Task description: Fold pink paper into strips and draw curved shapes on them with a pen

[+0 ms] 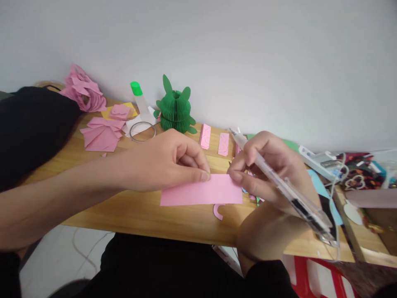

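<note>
A pink paper strip (201, 193) is held up above the wooden table. My left hand (167, 159) pinches its top edge near the middle between thumb and fingers. At the strip's upper right corner, the thumb and index finger of my right hand (273, 169) are closed on the paper. A clear pen (279, 182) also rests in my right hand, slanting across it with its tip up and to the left. Just below the strip, a small curved pink paper piece (218, 212) lies on the table.
Small marked pink cards (223, 143) lie behind my hands. Near the wall stand a green honeycomb paper figure (175, 109) and a green-capped glue bottle (139, 98). Pink paper sheets (103, 134) and a metal ring (142, 131) are at left; a white power strip (319, 163) is at right.
</note>
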`<action>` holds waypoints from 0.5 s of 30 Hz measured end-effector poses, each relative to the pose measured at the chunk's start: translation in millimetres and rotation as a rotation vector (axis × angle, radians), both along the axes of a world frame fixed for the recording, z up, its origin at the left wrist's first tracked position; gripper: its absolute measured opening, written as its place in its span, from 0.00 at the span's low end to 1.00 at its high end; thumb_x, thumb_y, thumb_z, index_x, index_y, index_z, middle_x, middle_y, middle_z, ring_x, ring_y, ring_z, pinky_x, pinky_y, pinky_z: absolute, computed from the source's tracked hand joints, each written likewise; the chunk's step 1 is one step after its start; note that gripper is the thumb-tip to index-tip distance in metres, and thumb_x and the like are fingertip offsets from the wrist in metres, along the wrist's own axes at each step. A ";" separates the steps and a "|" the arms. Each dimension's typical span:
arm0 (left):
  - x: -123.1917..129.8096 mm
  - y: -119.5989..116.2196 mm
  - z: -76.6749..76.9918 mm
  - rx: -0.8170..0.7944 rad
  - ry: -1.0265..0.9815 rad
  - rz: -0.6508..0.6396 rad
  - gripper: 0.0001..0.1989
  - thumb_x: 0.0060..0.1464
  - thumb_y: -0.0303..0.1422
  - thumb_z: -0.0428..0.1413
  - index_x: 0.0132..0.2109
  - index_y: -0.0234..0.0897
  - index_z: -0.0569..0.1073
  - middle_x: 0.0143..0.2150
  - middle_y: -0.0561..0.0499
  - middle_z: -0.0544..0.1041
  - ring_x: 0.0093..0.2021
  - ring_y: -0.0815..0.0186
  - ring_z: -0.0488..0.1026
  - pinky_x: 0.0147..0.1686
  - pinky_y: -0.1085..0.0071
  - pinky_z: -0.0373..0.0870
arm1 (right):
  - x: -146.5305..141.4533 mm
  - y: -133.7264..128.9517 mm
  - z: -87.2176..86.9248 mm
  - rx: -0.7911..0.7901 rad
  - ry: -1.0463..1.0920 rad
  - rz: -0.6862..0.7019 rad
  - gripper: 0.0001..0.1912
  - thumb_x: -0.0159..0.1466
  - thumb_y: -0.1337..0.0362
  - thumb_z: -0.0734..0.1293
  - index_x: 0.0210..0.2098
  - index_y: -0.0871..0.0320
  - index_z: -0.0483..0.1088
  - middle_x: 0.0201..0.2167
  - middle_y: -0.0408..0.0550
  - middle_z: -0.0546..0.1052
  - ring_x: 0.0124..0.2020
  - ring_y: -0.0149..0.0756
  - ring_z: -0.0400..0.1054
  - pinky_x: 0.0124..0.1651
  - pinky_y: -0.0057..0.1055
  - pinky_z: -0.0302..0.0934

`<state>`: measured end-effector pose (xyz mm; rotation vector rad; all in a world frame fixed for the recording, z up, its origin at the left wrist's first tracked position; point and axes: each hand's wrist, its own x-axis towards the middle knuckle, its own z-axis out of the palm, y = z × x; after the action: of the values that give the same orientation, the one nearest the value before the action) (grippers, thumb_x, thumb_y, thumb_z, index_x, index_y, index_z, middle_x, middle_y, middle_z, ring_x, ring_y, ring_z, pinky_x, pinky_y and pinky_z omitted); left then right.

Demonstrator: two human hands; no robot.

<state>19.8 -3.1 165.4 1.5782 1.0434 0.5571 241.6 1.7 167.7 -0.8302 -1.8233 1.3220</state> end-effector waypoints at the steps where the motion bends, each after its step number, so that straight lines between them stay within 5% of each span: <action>1: -0.2 0.2 0.6 -0.013 0.010 -0.005 0.07 0.48 0.36 0.61 0.28 0.38 0.80 0.25 0.54 0.80 0.24 0.71 0.74 0.21 0.81 0.65 | 3.0 1.0 0.3 -0.010 -0.002 -0.008 0.13 0.57 0.70 0.73 0.31 0.52 0.63 0.25 0.37 0.74 0.20 0.26 0.64 0.18 0.24 0.61; 9: -4.5 0.5 -1.9 -0.052 0.001 -0.003 0.07 0.47 0.36 0.60 0.28 0.38 0.79 0.25 0.55 0.80 0.25 0.70 0.75 0.22 0.81 0.66 | 18.4 6.2 -1.1 0.053 0.051 -0.197 0.13 0.59 0.70 0.72 0.35 0.52 0.64 0.26 0.39 0.78 0.27 0.30 0.72 0.26 0.27 0.64; 15: 0.4 -0.5 -5.0 -0.026 0.008 -0.015 0.08 0.48 0.37 0.58 0.29 0.38 0.78 0.27 0.53 0.80 0.26 0.68 0.75 0.22 0.80 0.64 | -15.6 -7.2 0.1 0.001 -0.094 -0.012 0.14 0.57 0.70 0.72 0.32 0.53 0.62 0.27 0.38 0.72 0.25 0.27 0.65 0.26 0.26 0.62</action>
<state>20.2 -3.5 160.4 1.5652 1.0402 0.5256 226.0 -5.5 167.8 -0.9156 -1.8886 1.2933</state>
